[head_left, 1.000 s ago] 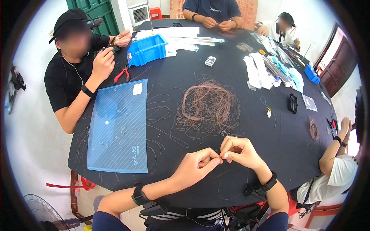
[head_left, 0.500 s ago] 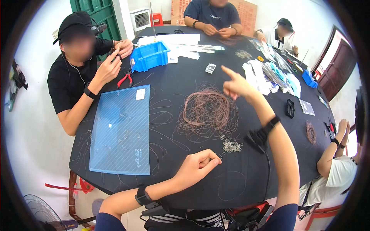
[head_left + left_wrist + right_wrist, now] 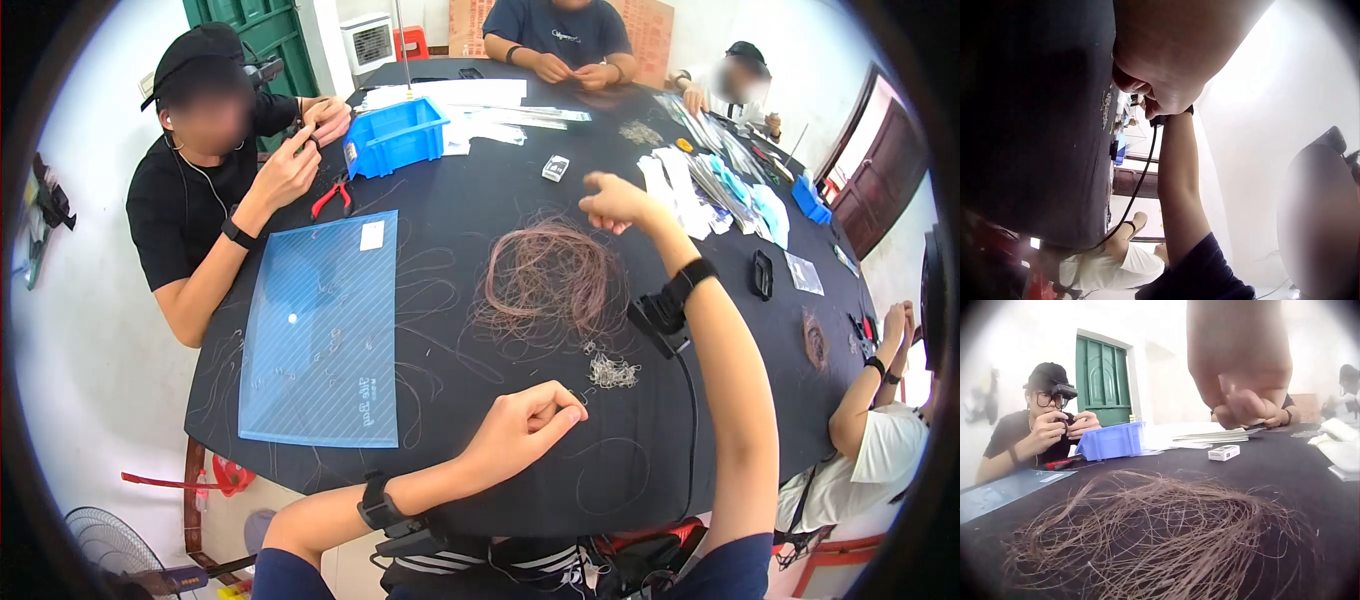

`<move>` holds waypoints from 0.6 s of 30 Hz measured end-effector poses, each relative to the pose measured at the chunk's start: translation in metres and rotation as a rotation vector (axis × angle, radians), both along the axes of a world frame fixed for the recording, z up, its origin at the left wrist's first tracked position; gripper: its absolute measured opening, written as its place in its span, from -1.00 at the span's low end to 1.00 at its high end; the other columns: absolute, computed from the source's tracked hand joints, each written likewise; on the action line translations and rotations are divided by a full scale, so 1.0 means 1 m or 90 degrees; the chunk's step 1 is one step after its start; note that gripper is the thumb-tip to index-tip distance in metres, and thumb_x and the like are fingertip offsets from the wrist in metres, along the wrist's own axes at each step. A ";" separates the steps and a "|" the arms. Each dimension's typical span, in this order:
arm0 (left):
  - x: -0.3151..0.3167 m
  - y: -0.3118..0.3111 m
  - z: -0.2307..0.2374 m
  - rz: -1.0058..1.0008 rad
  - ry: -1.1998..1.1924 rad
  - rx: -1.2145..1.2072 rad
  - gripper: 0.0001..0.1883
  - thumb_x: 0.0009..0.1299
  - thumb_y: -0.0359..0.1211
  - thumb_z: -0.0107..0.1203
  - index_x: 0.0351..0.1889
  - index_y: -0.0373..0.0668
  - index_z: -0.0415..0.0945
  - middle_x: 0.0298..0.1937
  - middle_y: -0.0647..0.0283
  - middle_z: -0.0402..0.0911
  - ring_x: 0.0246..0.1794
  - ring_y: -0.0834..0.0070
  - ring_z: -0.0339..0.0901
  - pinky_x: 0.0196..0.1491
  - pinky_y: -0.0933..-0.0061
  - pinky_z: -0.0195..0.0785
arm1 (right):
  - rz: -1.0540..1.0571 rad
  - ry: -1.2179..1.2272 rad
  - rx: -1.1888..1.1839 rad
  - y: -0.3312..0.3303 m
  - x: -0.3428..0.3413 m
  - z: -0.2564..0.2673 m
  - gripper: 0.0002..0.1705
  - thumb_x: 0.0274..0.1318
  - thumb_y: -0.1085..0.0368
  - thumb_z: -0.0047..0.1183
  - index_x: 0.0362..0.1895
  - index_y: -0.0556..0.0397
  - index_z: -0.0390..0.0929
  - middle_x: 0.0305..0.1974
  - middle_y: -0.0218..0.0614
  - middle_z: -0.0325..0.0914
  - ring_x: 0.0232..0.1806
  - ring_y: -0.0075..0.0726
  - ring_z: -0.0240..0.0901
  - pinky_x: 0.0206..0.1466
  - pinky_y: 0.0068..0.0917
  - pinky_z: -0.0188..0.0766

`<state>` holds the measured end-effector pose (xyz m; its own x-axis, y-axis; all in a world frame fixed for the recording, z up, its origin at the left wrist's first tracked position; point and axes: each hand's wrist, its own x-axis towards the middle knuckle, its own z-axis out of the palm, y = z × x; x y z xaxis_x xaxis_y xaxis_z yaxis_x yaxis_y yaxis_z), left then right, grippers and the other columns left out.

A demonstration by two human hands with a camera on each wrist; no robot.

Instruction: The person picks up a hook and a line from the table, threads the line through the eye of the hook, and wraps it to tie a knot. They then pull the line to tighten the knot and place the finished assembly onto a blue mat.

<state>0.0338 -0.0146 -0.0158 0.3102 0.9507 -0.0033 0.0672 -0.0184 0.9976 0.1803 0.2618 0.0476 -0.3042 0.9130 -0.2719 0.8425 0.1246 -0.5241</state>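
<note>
My left hand [image 3: 520,430] is over the near part of the black table, thumb and curled forefinger pinching a small metal hook [image 3: 589,394]. Just beyond lies a pile of silvery hooks [image 3: 612,371]. My right hand [image 3: 620,203] is held above the far right edge of a tangled bundle of thin brownish line [image 3: 550,275], its fingers curled. In the right wrist view the right hand [image 3: 1241,362] is above and behind the bundle [image 3: 1172,537]; no strand shows in its fingers. The left wrist view shows the back of the left hand [image 3: 1172,50], hiding its fingertips.
A blue file bag [image 3: 318,330] lies at left, with red pliers [image 3: 331,199] and a blue bin [image 3: 397,138] beyond. A small white box [image 3: 556,168] sits past the bundle. White packets [image 3: 672,190] and a black tray [image 3: 762,275] are at right. Several people sit around the table.
My right hand left the left hand's fingertips and reached forward past the bundle, uncovering the hook pile. Its forefinger, pointing out half a second ago, is now bent. The left hand barely moved.
</note>
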 end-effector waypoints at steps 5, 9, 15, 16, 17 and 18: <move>0.001 0.000 0.001 0.015 0.003 -0.001 -0.86 0.39 -0.38 0.02 -0.27 -0.25 0.53 -0.67 0.60 0.14 -0.65 0.85 -0.04 -0.55 0.69 -0.14 | 0.163 -0.135 -0.088 -0.048 0.000 0.007 -0.64 0.13 0.12 -0.08 -0.24 0.13 0.61 -0.66 -0.40 0.48 -0.71 -0.53 0.32 -0.65 -0.54 0.33; 0.003 0.002 0.001 0.027 -0.016 -0.003 -0.86 0.40 -0.38 0.01 -0.27 -0.24 0.53 -0.67 0.61 0.15 -0.65 0.86 -0.03 -0.55 0.70 -0.15 | 0.222 -0.106 -0.083 -0.105 0.002 0.026 -0.60 0.15 0.07 -0.08 -0.42 0.14 0.60 -0.68 -0.39 0.50 -0.70 -0.50 0.36 -0.60 -0.49 0.35; 0.002 0.001 0.001 0.032 -0.031 -0.024 -0.87 0.38 -0.39 0.03 -0.28 -0.26 0.52 -0.65 0.54 0.19 -0.64 0.84 -0.01 -0.56 0.68 -0.10 | 0.252 0.190 -0.198 -0.180 0.019 0.030 -0.66 0.21 0.14 -0.11 -0.24 0.12 0.61 -0.66 -0.43 0.48 -0.64 -0.64 0.33 -0.58 -0.62 0.28; 0.001 0.001 -0.001 0.032 -0.037 -0.035 -0.88 0.37 -0.39 0.04 -0.30 -0.27 0.51 -0.64 0.51 0.21 -0.63 0.82 0.00 -0.56 0.66 -0.07 | 0.224 0.263 -0.280 -0.193 0.019 0.034 -0.67 0.22 0.15 -0.11 -0.23 0.11 0.61 -0.66 -0.48 0.45 -0.66 -0.68 0.28 -0.60 -0.66 0.23; 0.002 0.001 -0.002 0.042 -0.040 -0.023 -0.88 0.37 -0.39 0.04 -0.31 -0.27 0.49 -0.64 0.51 0.20 -0.63 0.82 0.00 -0.56 0.66 -0.07 | 0.217 0.350 -0.310 -0.201 0.022 0.022 -0.68 0.23 0.16 -0.11 -0.18 0.09 0.59 -0.63 -0.52 0.44 -0.67 -0.74 0.19 -0.63 -0.72 0.14; 0.004 0.001 -0.004 0.053 -0.044 -0.010 -0.88 0.37 -0.39 0.04 -0.32 -0.27 0.48 -0.64 0.50 0.20 -0.62 0.82 0.01 -0.56 0.65 -0.07 | 0.189 0.379 -0.334 -0.212 0.022 0.021 -0.69 0.28 0.18 -0.13 -0.15 0.10 0.57 -0.61 -0.52 0.41 -0.63 -0.75 0.20 -0.59 -0.73 0.12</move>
<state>0.0380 -0.0132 -0.0203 0.2307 0.9730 -0.0006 -0.0006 0.0007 1.0000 0.2021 0.0501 0.0688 -0.7386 0.5728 -0.3555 0.3774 -0.0856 -0.9221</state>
